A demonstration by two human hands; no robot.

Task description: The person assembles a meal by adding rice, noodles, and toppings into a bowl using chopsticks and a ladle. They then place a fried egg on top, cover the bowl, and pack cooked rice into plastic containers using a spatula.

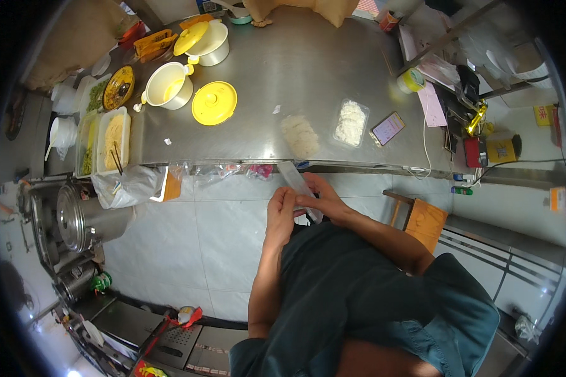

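Just off the near edge of the steel table, both hands grip a translucent plastic box [292, 177], tilted and seen from its narrow side. My left hand [282, 212] is closed around its lower left side. From the right, my right hand [326, 200] wraps it, with the fingers partly hidden behind. Beyond them on the table lies a patch of pale flour or dough [300, 136]. A clear tray [366, 131] beside it holds white floury food [350, 123], and a phone [388, 129] with a lit screen rests to its right.
The steel table [258, 81] carries two white pots [168, 85] and a yellow lid [214, 103] at left. Food tubs [113, 139] stand at its left end, one with chopsticks. A wooden stool [425, 223] is at right, a large metal pot [85, 217] at left.
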